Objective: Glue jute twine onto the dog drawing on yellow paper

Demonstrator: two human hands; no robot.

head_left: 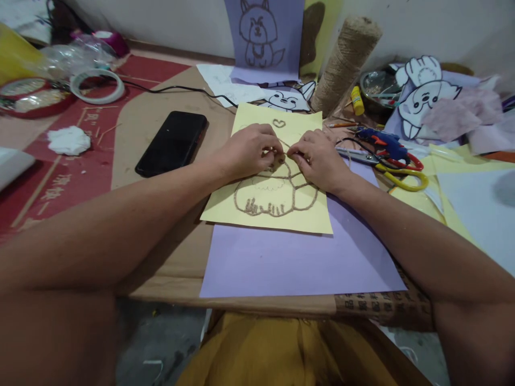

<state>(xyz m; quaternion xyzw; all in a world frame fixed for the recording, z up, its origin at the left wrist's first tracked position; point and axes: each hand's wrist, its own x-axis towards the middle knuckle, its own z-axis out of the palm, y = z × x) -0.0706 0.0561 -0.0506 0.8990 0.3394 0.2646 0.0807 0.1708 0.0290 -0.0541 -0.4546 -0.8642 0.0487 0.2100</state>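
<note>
A pale yellow rectangular sheet of paper [257, 188] lies flat on a larger pale purple sheet of paper [298, 268] on the cardboard-covered desk [169, 276], its long axis running away from the person. A brown twine animal outline [293, 194] on it has its feet toward the near edge, and a small brown heart [279, 126] sits near the far edge. The left hand [255, 149] and right hand [317, 160] come in from either side, palms down, meeting over the outline's upper part and hiding much of it. The fingers of both are bent, tips drawn close to the twine; I cannot tell whether they grip it. Left of the sheet lies a black smartphone [172, 143]; on the right, scissors with yellow handles [404, 179] lie near the right forearm. Beyond stand a tall tan twine spool [346, 59] and an upright purple sheet with a brown fox-like figure [257, 43]. A white tape ring [96, 99] rests farther left.
</note>
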